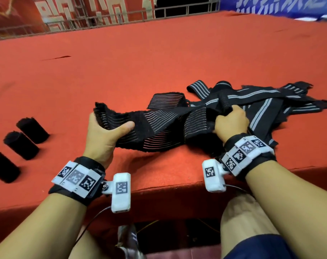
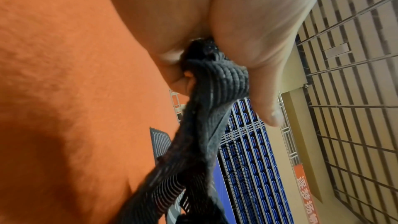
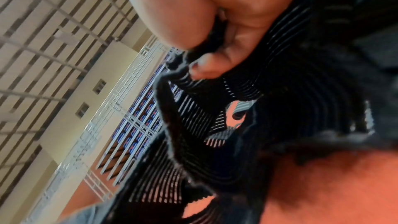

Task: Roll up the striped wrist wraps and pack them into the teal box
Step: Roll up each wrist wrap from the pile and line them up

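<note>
A black wrist wrap with thin pale stripes (image 1: 159, 126) stretches between my hands just above the red table. My left hand (image 1: 110, 126) grips its fuzzy left end, thumb on top; the left wrist view shows the strap (image 2: 215, 81) pinched between thumb and fingers. My right hand (image 1: 228, 118) clutches the bunched other end (image 3: 215, 108). Behind it lies a tangled pile of more striped wraps (image 1: 261, 101). Three rolled-up black wraps (image 1: 32, 130) (image 1: 21, 144) (image 1: 2, 166) lie at the left. No teal box is in view.
The red felt-covered table (image 1: 140, 62) spreads wide toward a metal railing (image 1: 177, 10) at the back. Its front edge (image 1: 159, 186) runs just below my wrists. My knees show under the table.
</note>
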`<state>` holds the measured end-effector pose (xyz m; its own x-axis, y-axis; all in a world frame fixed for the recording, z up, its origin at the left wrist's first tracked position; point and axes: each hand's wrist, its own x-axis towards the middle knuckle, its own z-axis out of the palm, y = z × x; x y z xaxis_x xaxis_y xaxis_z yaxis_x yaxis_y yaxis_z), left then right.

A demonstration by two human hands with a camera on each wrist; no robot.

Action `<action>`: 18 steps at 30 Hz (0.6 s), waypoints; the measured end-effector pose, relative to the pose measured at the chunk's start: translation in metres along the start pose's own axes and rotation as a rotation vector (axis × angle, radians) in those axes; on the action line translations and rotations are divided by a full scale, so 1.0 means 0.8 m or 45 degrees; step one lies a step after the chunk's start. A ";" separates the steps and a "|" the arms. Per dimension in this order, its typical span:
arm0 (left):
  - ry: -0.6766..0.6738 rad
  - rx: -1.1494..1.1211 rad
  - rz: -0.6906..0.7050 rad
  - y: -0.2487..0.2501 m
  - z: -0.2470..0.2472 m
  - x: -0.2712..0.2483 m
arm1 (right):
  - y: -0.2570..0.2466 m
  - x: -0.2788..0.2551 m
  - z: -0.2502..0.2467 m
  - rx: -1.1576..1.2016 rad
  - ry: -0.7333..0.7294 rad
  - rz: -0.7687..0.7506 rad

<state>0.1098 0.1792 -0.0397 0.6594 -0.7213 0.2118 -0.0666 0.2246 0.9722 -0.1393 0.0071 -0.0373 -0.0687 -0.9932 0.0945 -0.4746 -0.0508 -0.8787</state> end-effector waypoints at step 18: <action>0.360 -0.070 0.033 0.068 -0.022 0.000 | -0.076 0.035 -0.032 0.808 0.322 0.345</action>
<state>0.1192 0.2028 0.0113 0.8410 -0.5055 0.1927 -0.0505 0.2814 0.9582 -0.1352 -0.0146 0.0308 -0.3479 -0.9289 -0.1266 0.1817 0.0657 -0.9812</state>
